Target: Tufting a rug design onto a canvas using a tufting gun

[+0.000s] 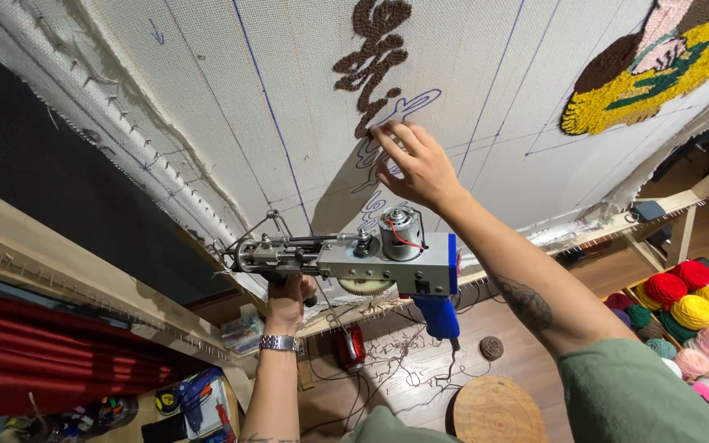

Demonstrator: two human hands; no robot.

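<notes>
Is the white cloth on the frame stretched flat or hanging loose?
Stretched flat: the white cloth lies taut and unwrinkled, its edge hooked on the wooden frame.

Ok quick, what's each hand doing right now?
Left hand: closed around the front handle of the tufting gun.
Right hand: open, fingertips on the stretched cloth, holding nothing.

The tufting gun [354,258] hides the left hand's fingers [287,289]; the tufted yellow motif [646,74] runs off the top edge

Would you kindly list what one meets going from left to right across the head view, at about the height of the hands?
Red curtain → left hand gripping the tufting gun → right hand on the stretched tufting cloth → yellow tufted patch → balls of yarn.
</notes>
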